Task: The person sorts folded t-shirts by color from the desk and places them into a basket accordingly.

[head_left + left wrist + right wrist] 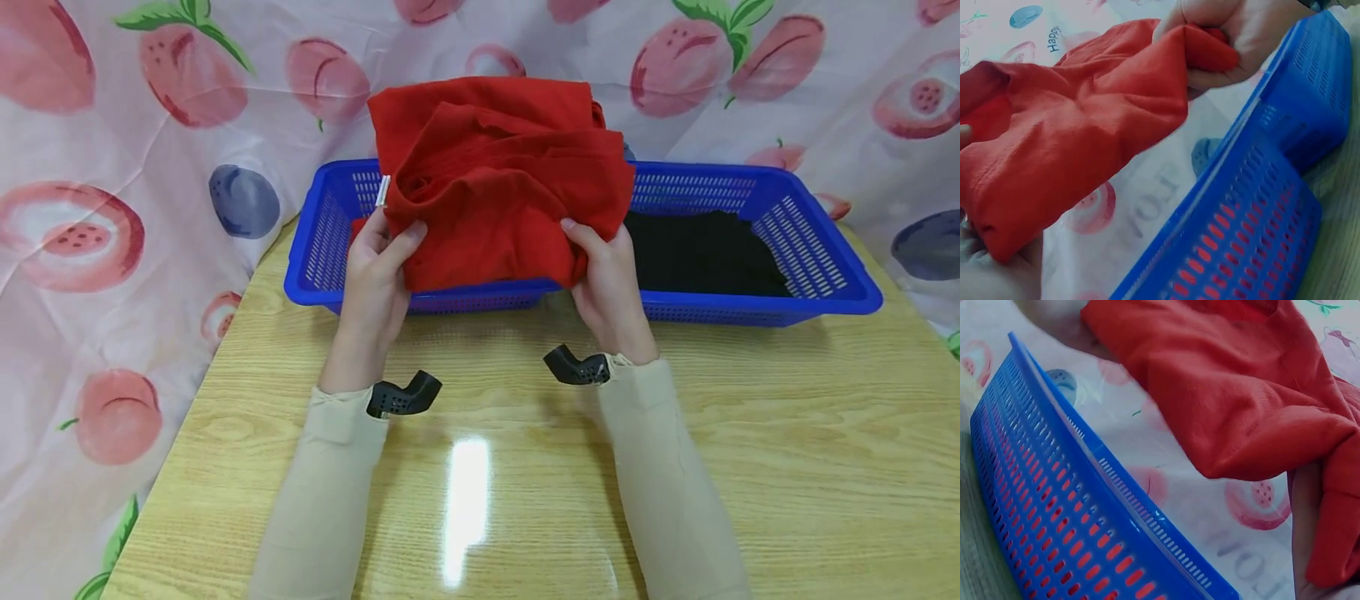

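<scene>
Between both hands hangs a bundled red garment (502, 192), loosely folded, with a small white tag (383, 191) at its left edge. My left hand (378, 262) grips its lower left corner, thumb on top. The lower right corner is pinched by my right hand (606, 267), its thumb also on the near side. The garment is held above a blue basket (318, 250) on the left, where more red cloth (357, 227) shows. In the left wrist view the red garment (1085, 131) stretches between the two hands, and in the right wrist view the garment (1235, 394) hangs in folds.
A second blue basket (832, 283) to the right holds black folded cloth (701, 254). Both baskets stand at the back of a wooden table (525, 483), before a fruit-print curtain (225, 167). Black wrist camera mounts (405, 396) stick inward from both sleeves.
</scene>
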Motion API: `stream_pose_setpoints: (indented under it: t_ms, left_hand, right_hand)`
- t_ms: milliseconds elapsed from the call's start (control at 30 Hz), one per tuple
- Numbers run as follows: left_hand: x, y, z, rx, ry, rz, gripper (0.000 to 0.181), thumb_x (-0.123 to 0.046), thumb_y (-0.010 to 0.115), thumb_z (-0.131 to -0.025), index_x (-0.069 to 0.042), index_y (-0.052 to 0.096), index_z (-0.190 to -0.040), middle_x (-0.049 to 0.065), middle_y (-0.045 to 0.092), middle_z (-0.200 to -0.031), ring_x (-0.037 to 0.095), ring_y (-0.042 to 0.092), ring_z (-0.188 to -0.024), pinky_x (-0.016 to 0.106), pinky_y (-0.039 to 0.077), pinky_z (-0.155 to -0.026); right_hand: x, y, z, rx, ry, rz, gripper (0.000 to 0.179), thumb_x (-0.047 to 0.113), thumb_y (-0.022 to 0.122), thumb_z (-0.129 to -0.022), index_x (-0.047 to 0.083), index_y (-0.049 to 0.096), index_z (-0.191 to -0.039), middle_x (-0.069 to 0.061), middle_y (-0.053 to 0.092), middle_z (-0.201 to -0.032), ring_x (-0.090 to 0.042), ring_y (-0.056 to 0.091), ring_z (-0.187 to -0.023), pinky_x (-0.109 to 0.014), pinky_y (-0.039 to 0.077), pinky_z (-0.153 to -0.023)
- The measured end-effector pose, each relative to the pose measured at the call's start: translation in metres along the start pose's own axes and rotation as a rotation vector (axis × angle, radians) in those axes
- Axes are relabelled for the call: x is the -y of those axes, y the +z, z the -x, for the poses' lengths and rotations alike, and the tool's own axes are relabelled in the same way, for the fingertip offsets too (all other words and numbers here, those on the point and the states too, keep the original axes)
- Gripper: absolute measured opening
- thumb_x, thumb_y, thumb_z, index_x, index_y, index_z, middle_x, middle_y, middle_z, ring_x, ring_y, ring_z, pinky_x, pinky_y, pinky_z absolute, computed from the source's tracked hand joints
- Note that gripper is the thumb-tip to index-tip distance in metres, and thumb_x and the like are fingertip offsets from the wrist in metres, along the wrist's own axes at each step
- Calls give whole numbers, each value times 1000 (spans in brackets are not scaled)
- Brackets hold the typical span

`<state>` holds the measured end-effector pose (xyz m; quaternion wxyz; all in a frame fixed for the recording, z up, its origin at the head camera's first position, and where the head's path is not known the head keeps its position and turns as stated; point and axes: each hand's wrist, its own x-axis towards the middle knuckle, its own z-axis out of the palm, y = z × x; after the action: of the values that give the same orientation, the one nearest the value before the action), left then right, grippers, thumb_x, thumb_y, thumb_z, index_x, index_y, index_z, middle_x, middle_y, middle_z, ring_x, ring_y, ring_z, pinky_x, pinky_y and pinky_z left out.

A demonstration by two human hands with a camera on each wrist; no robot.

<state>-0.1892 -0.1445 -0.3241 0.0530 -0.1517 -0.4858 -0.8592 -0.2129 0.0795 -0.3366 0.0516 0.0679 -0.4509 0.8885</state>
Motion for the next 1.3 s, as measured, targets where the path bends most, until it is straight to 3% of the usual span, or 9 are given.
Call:
stream_pose_setpoints:
  t_ms: [233,300,400,533,700,900,1067,1167,1300]
  left_hand:
    - [-12,7,4,136,-114,-496,58,-3,58,-82,-14,31,-131,5,41,-128,20,43,-115,35,39,-93]
    - [-13,8,4,116,-112,-600,53,-4,56,-84,-13,33,-130,4,43,-127,19,45,-112,34,41,-91]
    - [-14,5,4,24,-62,-701,42,-6,54,-87,-10,41,-126,5,49,-121,17,50,-106,33,44,-86]
    - [-17,-2,4,-93,-2,-768,34,-8,52,-88,-8,46,-121,5,54,-114,16,54,-99,33,47,-82]
    - [-19,-18,1,-183,1,-825,33,-8,52,-88,-9,47,-121,5,55,-112,16,53,-98,32,47,-82]
    - [-9,-42,-7,-184,-4,-884,38,-11,53,-88,-18,47,-125,-1,53,-117,13,51,-102,30,44,-86]
    - [-3,-50,-9,-171,-24,-978,42,-12,52,-89,-25,46,-128,-3,52,-118,11,49,-103,30,43,-86]
    - [-2,-51,-8,-187,-36,-1041,40,-12,52,-88,-25,49,-126,-4,54,-115,10,50,-100,29,43,-84]
    - [-2,-53,-8,-217,-67,-1079,36,-14,52,-87,-22,51,-122,-4,56,-111,9,51,-96,29,44,-80]
  right_hand:
    - [-4,-4,-5,-3,14,-89,36,-1,57,-83,4,41,-115,-11,47,-112,-25,50,-98,-32,49,-73]
    - [-5,-4,-6,-5,19,-95,36,-1,57,-84,4,41,-116,-11,46,-112,-25,50,-97,-32,49,-72]
    - [-9,0,-10,0,38,-72,34,-2,53,-85,5,40,-115,-10,46,-111,-25,49,-96,-31,47,-72]
    - [-16,6,-16,18,62,60,31,-3,45,-85,6,39,-114,-10,45,-108,-24,48,-92,-31,46,-70]
    - [-24,10,-21,52,90,352,31,-3,45,-84,7,42,-114,-8,46,-111,-24,46,-96,-32,42,-78]
    - [-24,10,-24,103,99,642,34,2,50,-85,8,44,-118,-4,48,-114,-21,44,-100,-34,38,-87]
    - [-23,9,-25,176,131,840,37,6,50,-85,9,43,-121,-2,48,-112,-18,44,-98,-33,38,-88]
    - [-24,10,-26,207,144,898,36,6,49,-85,10,44,-120,-1,49,-111,-17,45,-97,-32,38,-88]
    - [-26,11,-27,216,154,879,35,5,48,-84,11,45,-118,-1,49,-109,-18,45,-96,-33,39,-87]
